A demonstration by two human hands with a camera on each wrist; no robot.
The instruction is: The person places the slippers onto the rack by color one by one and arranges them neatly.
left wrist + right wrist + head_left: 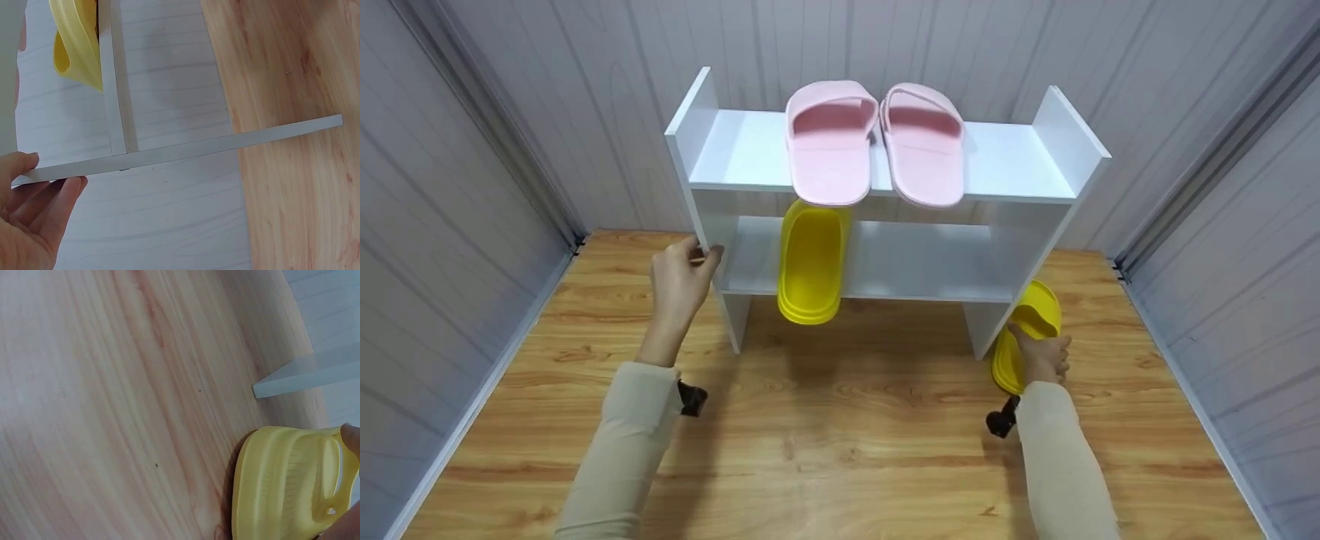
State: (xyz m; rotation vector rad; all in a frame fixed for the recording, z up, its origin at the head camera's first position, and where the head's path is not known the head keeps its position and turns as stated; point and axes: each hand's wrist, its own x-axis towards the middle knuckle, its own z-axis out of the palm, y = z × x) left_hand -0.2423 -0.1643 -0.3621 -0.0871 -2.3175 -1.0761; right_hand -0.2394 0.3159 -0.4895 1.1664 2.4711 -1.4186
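Note:
A white two-tier shoe rack point(922, 259) stands on the floor. My left hand point(679, 281) pinches the front edge of its left side panel point(185, 153), thumb on one face and fingers on the other. Just outside the rack's right panel, my right hand point(1041, 356) holds a yellow slipper point(1005, 364) with the thumb at its strap. That slipper point(270, 489) is close to the floor; whether it touches is unclear. Its mate, another yellow slipper point(812, 262), lies on the lower shelf, left of middle, its heel past the front edge.
A pair of pink slippers, one left point(831, 161) and one right point(926, 154), sits side by side on the top shelf, heels overhanging. Panelled walls point(495, 187) enclose the wood-look floor point(825, 450) at the back and both sides.

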